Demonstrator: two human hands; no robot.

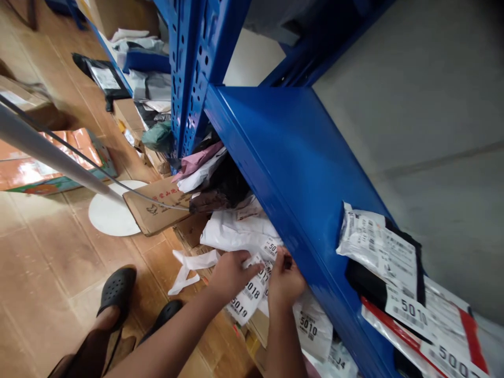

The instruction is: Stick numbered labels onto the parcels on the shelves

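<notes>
Both my hands meet low in the view, just under the front edge of a blue metal shelf (pixel 299 173). My left hand (pixel 228 274) holds a strip of white number labels (pixel 249 294) printed 5017, 5018, 5019. My right hand (pixel 284 281) pinches the top of the strip, where a label (pixel 271 248) lies against a white parcel bag (pixel 236 231) on the lower shelf. Another white bag marked 5010 (pixel 313 326) lies right below my right hand.
On the blue shelf at right lie labelled parcels (pixel 394 273) numbered 5010 and 5007. More bags and cardboard boxes (pixel 157 205) crowd the lower shelf. A grey pole (pixel 47 152) with a round white base (pixel 110 215) stands on the tile floor. My black shoes (pixel 118 289) show below.
</notes>
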